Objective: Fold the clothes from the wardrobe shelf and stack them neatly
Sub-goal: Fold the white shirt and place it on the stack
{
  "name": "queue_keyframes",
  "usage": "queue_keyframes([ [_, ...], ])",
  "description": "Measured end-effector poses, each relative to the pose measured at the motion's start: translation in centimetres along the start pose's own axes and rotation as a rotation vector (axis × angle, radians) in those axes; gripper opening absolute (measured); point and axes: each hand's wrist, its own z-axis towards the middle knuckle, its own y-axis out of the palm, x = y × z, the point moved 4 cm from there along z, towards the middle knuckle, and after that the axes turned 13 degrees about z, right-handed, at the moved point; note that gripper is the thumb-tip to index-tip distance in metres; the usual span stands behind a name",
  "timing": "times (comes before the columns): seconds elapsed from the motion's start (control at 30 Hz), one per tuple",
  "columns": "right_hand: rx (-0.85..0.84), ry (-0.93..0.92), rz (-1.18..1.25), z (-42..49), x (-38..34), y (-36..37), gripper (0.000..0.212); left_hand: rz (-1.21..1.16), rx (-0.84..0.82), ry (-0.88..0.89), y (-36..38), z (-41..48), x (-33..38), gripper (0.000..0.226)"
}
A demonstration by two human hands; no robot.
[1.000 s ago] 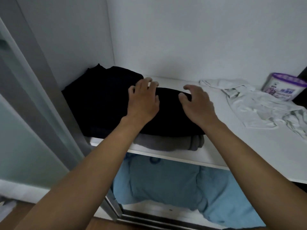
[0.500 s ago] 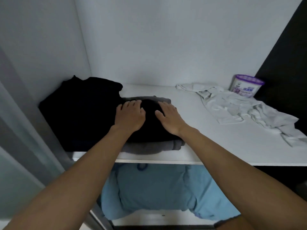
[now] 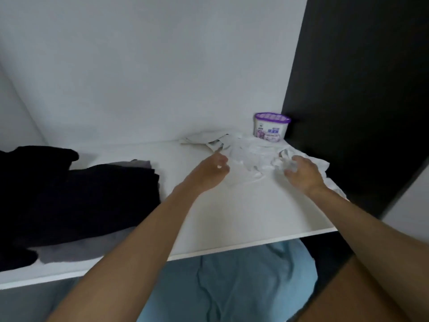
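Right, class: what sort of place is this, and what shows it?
Probably the inside of a home wardrobe: a white shelf holds folded dark clothes and a crumpled white garment, with a purple-lidded tub in the back corner.

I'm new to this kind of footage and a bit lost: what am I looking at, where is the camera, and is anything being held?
There is no machine here. These are a person's two bare arms, filmed by one wide-angle camera worn on the head, looking down into a wardrobe. On the white shelf lie black clothes on top of a grey garment, a crumpled white garment and a purple-lidded tub. Blue fabric sits below the shelf. The right hand curls its fingers into the white garment's bunched cloth. The left hand is at the garment's edge, too blurred to tell whether it grips.
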Motion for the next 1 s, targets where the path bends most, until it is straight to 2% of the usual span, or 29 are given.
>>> queue_keyframes([
  [0.1, 0.008, 0.105, 0.037, 2.4, 5.7, -2.1, 0.056, -0.269, -0.157, -0.088, 4.4, 2.2, 2.9, 0.022],
  [0.17, 0.025, 0.082, 0.070, 3.6, 7.4, -1.8, 0.046, -0.354, -0.236, -0.100, 7.0, 3.3, 4.5, 0.018],
  [0.27, 0.012, -0.020, 0.163, 4.3, 7.3, -1.2, 0.026, -0.399, -0.309, -0.210, 10.3, 4.3, 6.0, 0.026],
  [0.33, -0.132, -0.068, 0.295, 3.7, 6.6, -0.7, 0.016, -0.491, -0.377, -0.324, 11.7, 4.7, 6.5, 0.032],
  [0.43, -0.441, -0.147, 0.476, 0.7, 5.1, 0.2, 0.020, -0.688, -0.462, -0.428, 12.3, 5.4, 6.6, 0.049],
  [0.5, -0.569, -0.222, 0.469, -2.2, 4.3, 0.7, 0.025, -0.798, -0.421, -0.472, 12.1, 5.5, 6.9, 0.049],
  [0.57, -0.675, -0.286, 0.424, -5.3, 3.6, 1.0, 0.027, -0.866, -0.256, -0.520, 11.9, 5.2, 7.2, 0.040],
  [0.63, -0.787, -0.311, 0.417, -8.0, 3.3, 0.8, 0.030, -0.740, -0.084, -0.522, 11.3, 4.2, 7.2, 0.029],
  [0.7, -0.849, -0.289, 0.439, -9.8, 3.4, -0.1, 0.030, -0.624, -0.035, -0.478, 10.6, 2.4, 7.0, 0.022],
  [0.77, -0.833, -0.210, 0.608, -10.6, 3.6, -1.4, 0.020, -0.605, -0.070, -0.418, 9.6, -0.2, 6.6, 0.024],
  [0.83, -0.648, -0.098, 0.796, -10.3, 4.1, -2.6, 0.016, -0.539, -0.138, -0.330, 8.5, -3.5, 6.1, 0.031],
  [0.9, -0.472, 0.092, 0.852, -10.5, 4.2, -2.4, 0.024, -0.440, -0.248, -0.223, 7.7, -7.2, 5.4, 0.038],
  [1.0, -0.459, 0.353, 0.932, -12.8, 2.4, -0.2, 0.037, -0.239, -0.360, -0.121, 7.4, -13.3, 3.9, 0.023],
])
